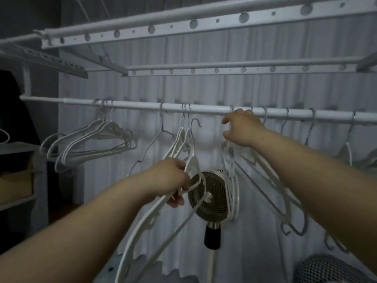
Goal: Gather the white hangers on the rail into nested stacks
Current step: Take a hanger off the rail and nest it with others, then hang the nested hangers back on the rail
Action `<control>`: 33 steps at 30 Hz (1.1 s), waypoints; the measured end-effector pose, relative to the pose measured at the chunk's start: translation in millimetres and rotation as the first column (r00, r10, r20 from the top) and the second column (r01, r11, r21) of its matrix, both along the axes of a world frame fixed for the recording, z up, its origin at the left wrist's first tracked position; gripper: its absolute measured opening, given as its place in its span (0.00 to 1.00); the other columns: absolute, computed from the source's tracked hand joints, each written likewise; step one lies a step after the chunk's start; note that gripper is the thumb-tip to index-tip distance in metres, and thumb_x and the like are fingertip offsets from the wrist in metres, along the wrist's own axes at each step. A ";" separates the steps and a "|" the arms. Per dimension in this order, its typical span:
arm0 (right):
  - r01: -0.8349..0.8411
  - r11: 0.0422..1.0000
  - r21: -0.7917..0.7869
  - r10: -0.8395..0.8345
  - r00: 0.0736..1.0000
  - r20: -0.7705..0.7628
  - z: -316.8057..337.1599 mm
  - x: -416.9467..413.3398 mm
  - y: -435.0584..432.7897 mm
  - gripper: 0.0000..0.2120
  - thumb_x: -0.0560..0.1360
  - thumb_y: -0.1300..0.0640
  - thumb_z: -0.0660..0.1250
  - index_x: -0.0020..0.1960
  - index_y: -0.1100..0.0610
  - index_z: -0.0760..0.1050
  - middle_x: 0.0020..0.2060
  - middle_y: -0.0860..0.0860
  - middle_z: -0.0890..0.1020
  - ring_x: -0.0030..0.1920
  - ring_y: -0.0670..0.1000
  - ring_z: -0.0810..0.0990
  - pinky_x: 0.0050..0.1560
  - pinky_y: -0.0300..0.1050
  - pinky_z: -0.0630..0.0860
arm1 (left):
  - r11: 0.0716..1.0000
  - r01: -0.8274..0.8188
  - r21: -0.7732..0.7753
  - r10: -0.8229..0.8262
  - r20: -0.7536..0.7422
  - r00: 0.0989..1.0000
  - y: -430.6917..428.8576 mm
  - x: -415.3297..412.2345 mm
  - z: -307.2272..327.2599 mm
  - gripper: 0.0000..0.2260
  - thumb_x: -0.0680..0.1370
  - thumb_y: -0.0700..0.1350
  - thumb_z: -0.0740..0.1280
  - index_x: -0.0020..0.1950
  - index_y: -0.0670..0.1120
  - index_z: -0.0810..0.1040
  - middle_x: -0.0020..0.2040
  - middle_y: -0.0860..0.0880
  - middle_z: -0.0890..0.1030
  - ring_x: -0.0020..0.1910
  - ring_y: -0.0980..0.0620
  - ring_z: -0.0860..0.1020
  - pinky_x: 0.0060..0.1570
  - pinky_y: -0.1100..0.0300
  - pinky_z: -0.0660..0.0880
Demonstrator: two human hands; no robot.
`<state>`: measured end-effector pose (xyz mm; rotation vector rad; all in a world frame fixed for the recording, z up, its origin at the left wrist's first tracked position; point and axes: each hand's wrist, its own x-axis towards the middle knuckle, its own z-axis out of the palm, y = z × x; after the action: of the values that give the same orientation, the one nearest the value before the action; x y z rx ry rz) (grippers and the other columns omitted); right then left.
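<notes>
- Left fingers (179,198) grip a freed white hanger (161,209); right fingers (227,135) pinch hanger necks (231,152) under the rail (204,108).
- Likely light, stiff, tangle-prone; best taken near the hooks.

held hanger (155,217): lower end cut off | mesh object (326,269): cropped, unidentifiable
</notes>
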<state>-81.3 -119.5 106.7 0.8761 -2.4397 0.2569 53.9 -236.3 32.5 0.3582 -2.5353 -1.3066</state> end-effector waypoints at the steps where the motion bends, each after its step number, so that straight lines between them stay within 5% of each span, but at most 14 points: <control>1: -0.009 1.000 -0.013 0.009 0.999 -0.031 3.2 -6.4 2.1 0.21 0.76 0.55 0.61 0.69 0.55 0.66 0.68 0.57 0.67 0.69 0.58 0.63 0.67 0.48 0.63 | 1.000 -0.017 -0.025 0.016 -0.017 1.000 1.9 -9.7 7.5 0.07 0.75 0.33 0.58 0.44 0.43 0.72 0.31 0.44 0.74 0.19 0.54 0.74 0.23 0.63 0.75; 6: -0.061 0.998 0.011 0.062 0.989 -0.133 9.2 -35.6 10.1 0.24 0.75 0.57 0.61 0.70 0.57 0.62 0.69 0.56 0.65 0.69 0.57 0.62 0.68 0.47 0.62 | 0.990 -0.088 -0.112 0.078 -0.093 0.993 3.2 -52.5 35.4 0.10 0.75 0.33 0.58 0.55 0.37 0.73 0.32 0.41 0.75 0.17 0.55 0.75 0.23 0.62 0.76; 13: -0.069 0.995 0.071 0.079 0.985 -0.156 14.0 -63.3 -0.7 0.29 0.75 0.55 0.61 0.73 0.54 0.56 0.73 0.53 0.61 0.73 0.55 0.58 0.73 0.49 0.55 | 0.974 -0.137 -0.181 0.116 -0.125 0.985 -3.8 -101.8 55.0 0.07 0.75 0.31 0.57 0.46 0.39 0.72 0.34 0.40 0.74 0.26 0.48 0.75 0.36 0.54 0.76; 16: -0.048 0.995 0.092 0.063 0.984 -0.164 14.9 -70.0 -5.6 0.29 0.75 0.56 0.61 0.73 0.55 0.56 0.72 0.54 0.62 0.72 0.56 0.58 0.74 0.51 0.54 | 0.968 -0.152 -0.200 0.130 -0.119 0.984 -4.6 -121.0 61.4 0.07 0.76 0.32 0.56 0.40 0.38 0.71 0.33 0.40 0.74 0.26 0.48 0.75 0.32 0.57 0.74; 28: -0.035 0.996 0.082 0.049 0.982 -0.184 18.1 -77.6 -9.4 0.25 0.75 0.53 0.61 0.70 0.54 0.61 0.66 0.54 0.69 0.67 0.57 0.65 0.70 0.51 0.58 | 0.968 -0.028 -0.250 0.027 -0.008 1.000 -3.0 -144.6 49.8 0.07 0.76 0.33 0.58 0.51 0.37 0.73 0.38 0.40 0.77 0.29 0.49 0.76 0.34 0.58 0.75; 33: -0.032 0.997 0.074 0.050 0.967 -0.248 23.0 -73.5 -30.7 0.25 0.76 0.50 0.60 0.71 0.55 0.61 0.70 0.54 0.64 0.71 0.55 0.59 0.74 0.53 0.49 | 0.931 0.010 -0.365 -0.031 -0.053 0.998 -9.6 -137.4 48.2 0.13 0.79 0.48 0.59 0.53 0.40 0.76 0.45 0.44 0.77 0.42 0.48 0.74 0.37 0.61 0.70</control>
<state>-154.7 -150.2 129.8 0.9300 -2.2090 0.0712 -83.5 -245.9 80.7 0.2107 -2.6629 -0.8089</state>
